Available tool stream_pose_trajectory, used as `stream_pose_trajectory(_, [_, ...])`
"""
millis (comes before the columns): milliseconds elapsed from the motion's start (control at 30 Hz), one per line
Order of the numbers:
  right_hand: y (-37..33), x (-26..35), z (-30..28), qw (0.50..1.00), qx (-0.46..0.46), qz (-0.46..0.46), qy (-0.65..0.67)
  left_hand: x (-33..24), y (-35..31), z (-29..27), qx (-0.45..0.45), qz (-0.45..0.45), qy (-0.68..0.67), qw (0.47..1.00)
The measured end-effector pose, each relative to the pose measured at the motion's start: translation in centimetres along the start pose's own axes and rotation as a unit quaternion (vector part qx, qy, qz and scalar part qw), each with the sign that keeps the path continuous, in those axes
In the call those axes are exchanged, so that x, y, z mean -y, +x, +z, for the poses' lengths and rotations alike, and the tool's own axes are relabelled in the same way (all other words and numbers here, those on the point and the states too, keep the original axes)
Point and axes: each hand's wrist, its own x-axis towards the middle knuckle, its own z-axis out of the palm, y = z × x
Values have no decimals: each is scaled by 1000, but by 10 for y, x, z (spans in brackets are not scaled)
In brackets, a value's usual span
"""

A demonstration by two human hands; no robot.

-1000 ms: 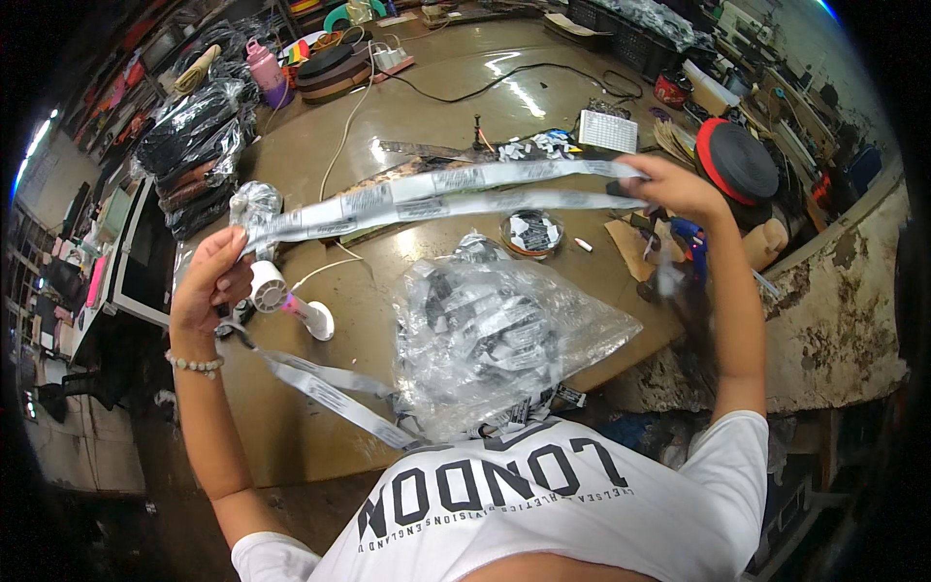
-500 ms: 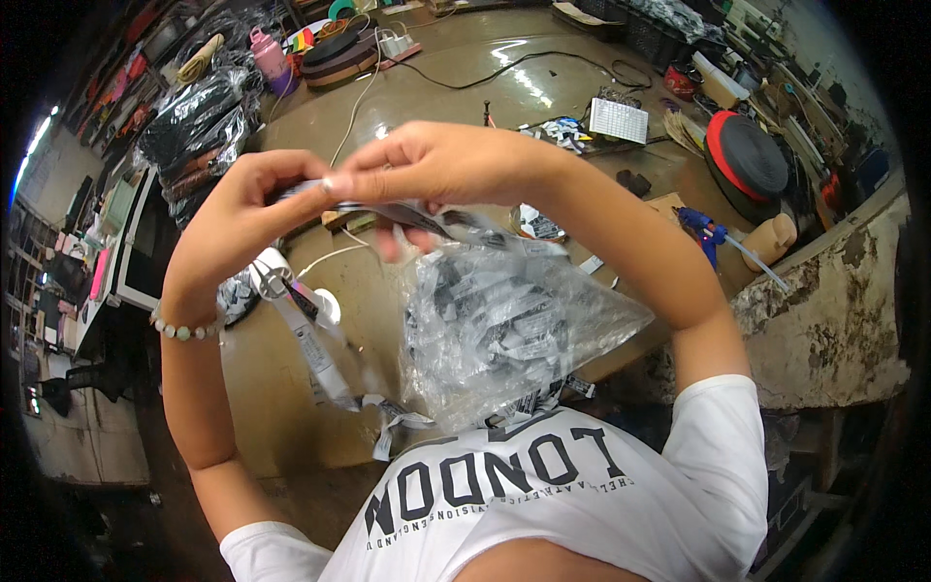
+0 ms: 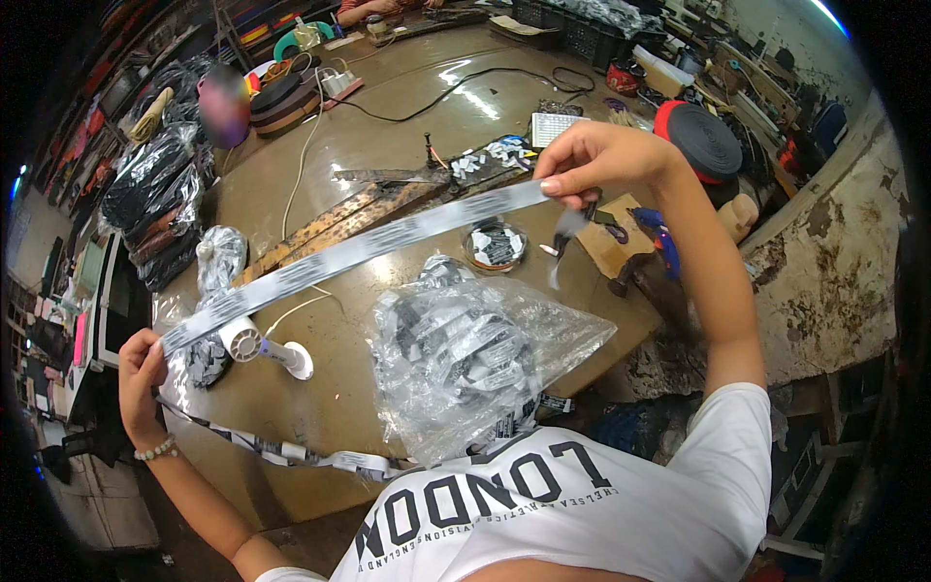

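A long white ribbon with black print (image 3: 359, 250) is stretched taut, slanting up from left to right between my hands. My left hand (image 3: 143, 373) pinches its lower end beside the table's left edge. From that hand a further length of ribbon (image 3: 291, 452) sags toward my shirt. At the upper end, my right hand (image 3: 606, 160) pinches the ribbon between thumb and fingers. Below those fingers hangs a small dark and whitish thing (image 3: 567, 228), too blurred to name. A clear plastic bag (image 3: 572, 335) full of printed ribbon pieces lies on the table in front of me.
A white fan-like device (image 3: 247, 341) stands under the ribbon. A round container of cut pieces (image 3: 497, 244) sits behind the bag. Dark-stained wooden bars (image 3: 339, 215) lie beyond. Right are a blue glue gun (image 3: 661, 238) and a webbing roll (image 3: 703, 145); wrapped bundles (image 3: 155, 194) are left.
My hands were close together and have spread wide apart, the left moving down-left and the right moving right, drawing the ribbon out straight. The loose ribbon has swung left with my left hand.
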Motion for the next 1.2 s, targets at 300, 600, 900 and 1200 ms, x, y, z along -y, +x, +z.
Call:
stream_pose_trajectory(300, [-13, -29, -29, 996, -86, -9, 1, 60, -29, -63, -36, -39, -44, 998])
stream_pose_trajectory(600, [5, -49, -39, 985, -164, -42, 13, 107, -61, -73, -50, -96, -68, 992])
stream_pose_trajectory(900, [9, -47, -21, 978, -194, -54, 61, 149, -95, -70, -45, -94, -155, 982])
stream_pose_trajectory(1200, [17, -39, 3, 978, -191, -78, 42, 124, -90, -40, -40, -205, 65, 976])
